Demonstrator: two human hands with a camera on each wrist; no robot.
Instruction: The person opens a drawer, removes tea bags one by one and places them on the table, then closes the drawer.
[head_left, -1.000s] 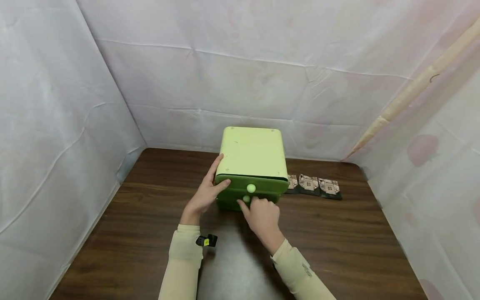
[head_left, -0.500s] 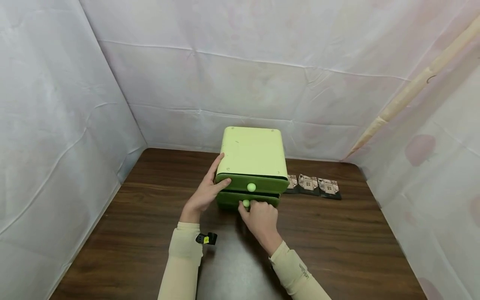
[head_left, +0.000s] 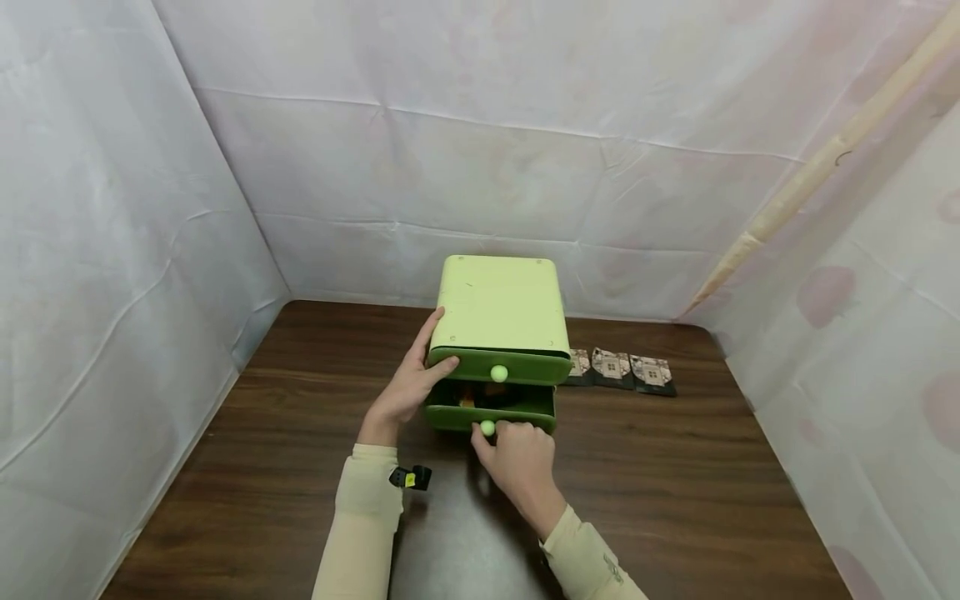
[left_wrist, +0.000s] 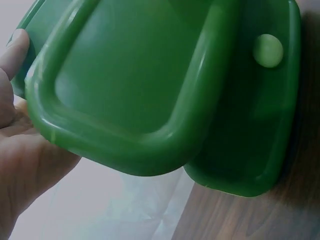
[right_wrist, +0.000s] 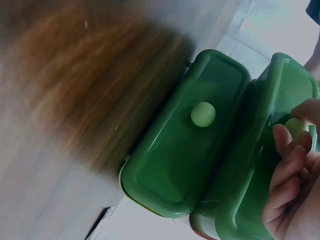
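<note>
On table (head_left: 660,483), green cabinet (head_left: 501,300): left hand (head_left: 407,387) spread wide against its left side, presumably as brace; right hand (head_left: 519,458) pinches knob (head_left: 487,427) of projecting lower drawer (head_left: 450,418).

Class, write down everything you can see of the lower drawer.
The lower drawer has a dark green front with rounded corners, smooth and slightly glossy, perhaps plastic or painted metal. At its middle is a round, pale green knob, pinched by the right hand. The drawer sits partly pulled out, below the upper drawer. Something orange shows inside, too shaded to name.
</note>
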